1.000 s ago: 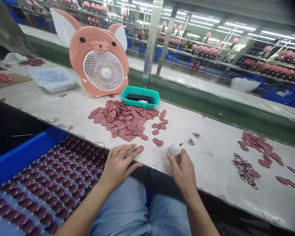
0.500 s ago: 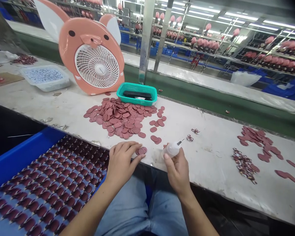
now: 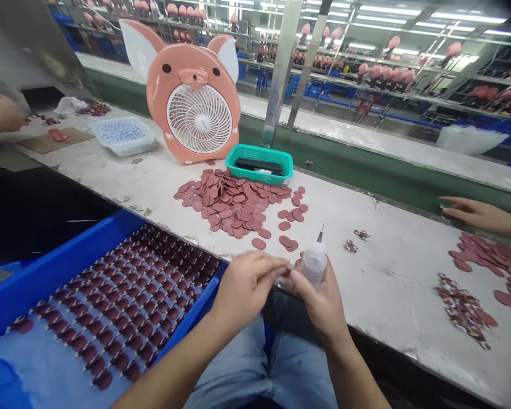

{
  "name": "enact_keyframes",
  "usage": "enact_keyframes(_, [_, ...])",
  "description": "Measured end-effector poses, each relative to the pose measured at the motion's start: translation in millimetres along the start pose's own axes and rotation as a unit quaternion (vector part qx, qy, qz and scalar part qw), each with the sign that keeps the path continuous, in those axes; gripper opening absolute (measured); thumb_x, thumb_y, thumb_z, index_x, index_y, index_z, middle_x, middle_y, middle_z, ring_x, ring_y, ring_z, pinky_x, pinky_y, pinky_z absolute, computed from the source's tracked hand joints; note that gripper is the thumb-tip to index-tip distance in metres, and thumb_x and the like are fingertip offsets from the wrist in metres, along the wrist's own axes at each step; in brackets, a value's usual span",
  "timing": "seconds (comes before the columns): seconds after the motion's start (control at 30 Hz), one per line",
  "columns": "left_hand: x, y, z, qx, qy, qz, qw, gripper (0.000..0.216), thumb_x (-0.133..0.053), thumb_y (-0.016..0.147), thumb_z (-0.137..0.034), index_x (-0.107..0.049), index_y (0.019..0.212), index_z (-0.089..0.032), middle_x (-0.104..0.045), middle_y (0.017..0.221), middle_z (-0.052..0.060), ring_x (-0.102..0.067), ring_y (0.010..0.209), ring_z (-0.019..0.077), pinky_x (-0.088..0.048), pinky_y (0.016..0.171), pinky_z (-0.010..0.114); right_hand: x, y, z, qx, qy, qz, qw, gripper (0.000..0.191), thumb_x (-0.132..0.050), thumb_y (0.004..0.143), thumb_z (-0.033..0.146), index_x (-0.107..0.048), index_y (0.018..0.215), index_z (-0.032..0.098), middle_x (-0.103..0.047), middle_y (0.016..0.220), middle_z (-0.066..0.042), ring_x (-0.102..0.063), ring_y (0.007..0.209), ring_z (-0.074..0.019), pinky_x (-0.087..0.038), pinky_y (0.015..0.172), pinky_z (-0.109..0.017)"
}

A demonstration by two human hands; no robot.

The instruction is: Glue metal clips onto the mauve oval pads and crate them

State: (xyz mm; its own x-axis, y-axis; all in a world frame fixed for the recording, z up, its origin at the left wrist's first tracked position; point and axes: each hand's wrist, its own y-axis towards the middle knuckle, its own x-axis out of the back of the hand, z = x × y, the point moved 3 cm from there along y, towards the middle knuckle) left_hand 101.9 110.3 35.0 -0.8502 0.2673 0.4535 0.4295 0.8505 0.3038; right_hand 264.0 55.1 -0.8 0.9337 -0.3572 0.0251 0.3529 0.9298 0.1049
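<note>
My right hand (image 3: pixel 321 301) is closed round a small clear glue bottle (image 3: pixel 314 262) with a metal needle tip pointing up, at the near edge of the white table (image 3: pixel 378 284). My left hand (image 3: pixel 244 284) is beside it, fingers pinched together toward the right hand; what they hold is hidden. A heap of dark-red oval pieces (image 3: pixel 232 201) lies on the table just beyond both hands. At my left, a blue tray (image 3: pixel 55 272) carries rows of dark-red pieces with small tips.
A pink animal-shaped fan (image 3: pixel 193 108) and a teal basket (image 3: pixel 259 165) stand behind the heap. A clear box of small parts (image 3: pixel 121 136) sits far left. Other people's hands show at the far left (image 3: pixel 0 113) and right (image 3: pixel 472 213). More dark-red pieces (image 3: pixel 489 264) lie at right.
My left hand has lifted off the table and pinched in toward the right hand. The glue bottle has tilted upright and come nearer. Other people's hands have come into view.
</note>
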Motion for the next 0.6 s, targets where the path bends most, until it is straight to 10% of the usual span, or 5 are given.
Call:
enact_keyframes(0.33, [-14, -62, 14, 0.100, -0.429, -0.099, 0.892, 0.032, -0.091, 0.067, -0.036, -0.082, 0.097, -0.030, -0.068, 0.086, 0.000, -0.066, 0.078, 0.0120, -0.054, 0.074, 0.020, -46, -51, 5, -0.190, 0.220, 0.031, 0.956, 0.048, -0.077, 0.079, 0.050, -0.049, 0.107, 0.024, -0.053, 0.066, 0.005, -0.044, 0.047, -0.0089, -0.039, 0.042, -0.019])
enact_keyframes(0.47, [-2, -83, 21, 0.168, -0.467, -0.116, 0.860, 0.027, -0.087, 0.073, -0.036, -0.081, 0.098, -0.030, -0.075, 0.103, 0.005, -0.071, 0.090, 0.0174, -0.058, 0.072, 0.023, -32, -61, 11, -0.210, 0.131, 0.072, 0.966, 0.056, -0.064, 0.084, 0.063, -0.040, 0.122, 0.030, -0.059, 0.067, 0.005, -0.044, 0.045, -0.0106, -0.031, 0.036, -0.016])
enact_keyframes(0.6, [12, -105, 20, 0.307, -0.552, -0.134, 0.764, 0.030, -0.091, 0.068, -0.035, -0.081, 0.096, -0.028, -0.078, 0.091, 0.005, -0.071, 0.080, 0.0166, -0.059, 0.057, 0.020, 4, -62, 22, -0.110, -0.060, 0.072, 0.989, 0.046, -0.077, 0.079, 0.047, -0.057, 0.116, 0.028, -0.069, 0.092, -0.004, -0.064, 0.071, -0.0171, -0.052, 0.057, -0.024])
